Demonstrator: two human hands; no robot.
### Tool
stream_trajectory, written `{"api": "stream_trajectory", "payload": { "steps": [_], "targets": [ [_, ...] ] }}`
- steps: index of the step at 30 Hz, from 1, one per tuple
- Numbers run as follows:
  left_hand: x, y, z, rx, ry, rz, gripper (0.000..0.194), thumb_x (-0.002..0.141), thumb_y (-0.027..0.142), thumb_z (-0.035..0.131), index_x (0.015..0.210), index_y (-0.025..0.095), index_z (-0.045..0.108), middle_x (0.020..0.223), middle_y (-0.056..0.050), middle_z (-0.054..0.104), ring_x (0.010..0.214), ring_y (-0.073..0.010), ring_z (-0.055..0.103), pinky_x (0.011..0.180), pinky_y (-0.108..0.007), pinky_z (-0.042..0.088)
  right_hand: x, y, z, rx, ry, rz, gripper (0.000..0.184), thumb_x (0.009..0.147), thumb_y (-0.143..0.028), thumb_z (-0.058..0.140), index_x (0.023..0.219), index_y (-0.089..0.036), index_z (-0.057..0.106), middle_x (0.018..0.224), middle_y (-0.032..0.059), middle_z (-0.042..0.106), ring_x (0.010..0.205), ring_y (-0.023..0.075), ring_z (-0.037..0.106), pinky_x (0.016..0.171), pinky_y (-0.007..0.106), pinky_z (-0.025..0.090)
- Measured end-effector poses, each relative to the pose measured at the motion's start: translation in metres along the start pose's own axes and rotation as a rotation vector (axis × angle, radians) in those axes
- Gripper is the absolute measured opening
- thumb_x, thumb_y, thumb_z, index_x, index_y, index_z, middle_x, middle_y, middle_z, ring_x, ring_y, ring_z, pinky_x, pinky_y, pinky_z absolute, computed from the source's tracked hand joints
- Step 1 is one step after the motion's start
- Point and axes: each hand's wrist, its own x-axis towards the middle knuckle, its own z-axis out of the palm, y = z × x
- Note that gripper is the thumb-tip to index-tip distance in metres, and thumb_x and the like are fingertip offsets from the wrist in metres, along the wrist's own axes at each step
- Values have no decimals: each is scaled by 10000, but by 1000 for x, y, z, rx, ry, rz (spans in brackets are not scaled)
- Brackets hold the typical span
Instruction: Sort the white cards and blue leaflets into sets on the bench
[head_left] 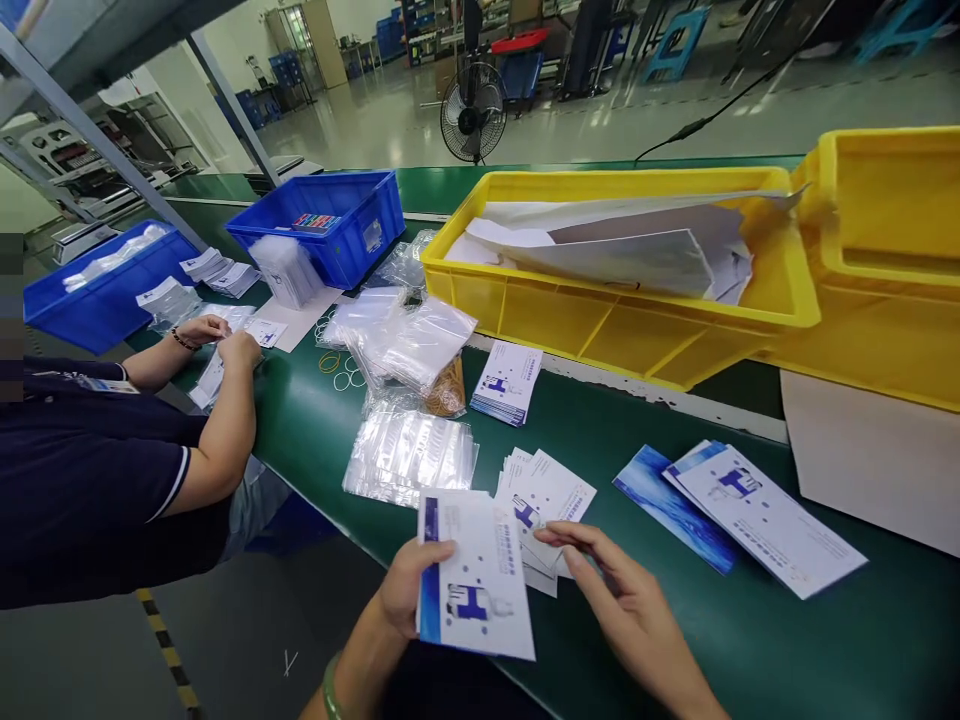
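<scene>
My left hand (411,590) grips a white-and-blue leaflet (480,610), thumb on its front; whether several are stacked there I cannot tell. To its right, my right hand (615,590) has its fingers slightly apart over the edge of a loose pile of white leaflets (559,485). Nothing shows in that hand, and whether the fingertips touch the pile is unclear. Beyond lies a neat stack of similar leaflets (508,380). Further right, a larger white leaflet (765,510) overlaps a blue one (675,505). Clear plastic bags (409,450) lie left of the pile.
Yellow bins (600,340) line the back right, one holding white sheets (615,255). Blue bins (322,225) stand at the back left. A co-worker's hands (225,340) handle papers at left. Rubber bands (349,373) lie on the green table (315,430).
</scene>
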Motion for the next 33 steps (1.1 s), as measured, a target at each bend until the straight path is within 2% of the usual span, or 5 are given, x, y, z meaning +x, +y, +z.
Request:
{"api": "stream_trajectory", "payload": {
  "steps": [11, 14, 22, 29, 33],
  "targets": [
    [-4, 17, 8, -132, -187, 92, 527, 809, 394, 587, 1202, 46, 632, 1191, -183, 680, 1100, -322, 631, 943, -408, 451, 20, 0, -11, 228, 157, 211, 473, 862, -549, 582, 1196, -217, 541, 1171, 146, 649, 1045, 309, 643, 756, 393, 592],
    [-7, 23, 3, -128, -160, 125, 511, 834, 358, 570, 1250, 64, 605, 1239, -170, 661, 1125, -306, 623, 946, -400, 450, 18, 13, 0, -231, 301, -70, 549, 879, -466, 584, 1356, -225, 462, 1324, 167, 555, 1223, 364, 529, 893, 513, 543],
    [6, 13, 14, -71, 14, 63, 342, 813, 340, 679, 989, 50, 720, 861, -133, 765, 787, -222, 719, 805, -308, 526, -4, -15, 0, -508, -206, -915, 428, 954, -199, 504, 1365, -311, 541, 1278, 59, 655, 1231, 261, 575, 926, 377, 552],
    [7, 29, 11, -115, -99, 203, 567, 883, 436, 516, 1289, 44, 567, 1247, -204, 648, 1141, -340, 613, 935, -449, 484, -4, -15, -28, -12, -100, -136, 277, 946, -401, 505, 1096, -287, 707, 839, 73, 760, 644, 222, 718, 595, 302, 627],
    [3, 27, 3, -15, 134, 207, 412, 851, 311, 620, 1175, 58, 633, 1077, -170, 729, 1048, -332, 666, 974, -460, 465, 18, -3, -12, -80, 190, 83, 508, 837, -526, 615, 1239, -214, 607, 1121, 147, 688, 867, 280, 700, 437, 250, 578]
  ]
}}
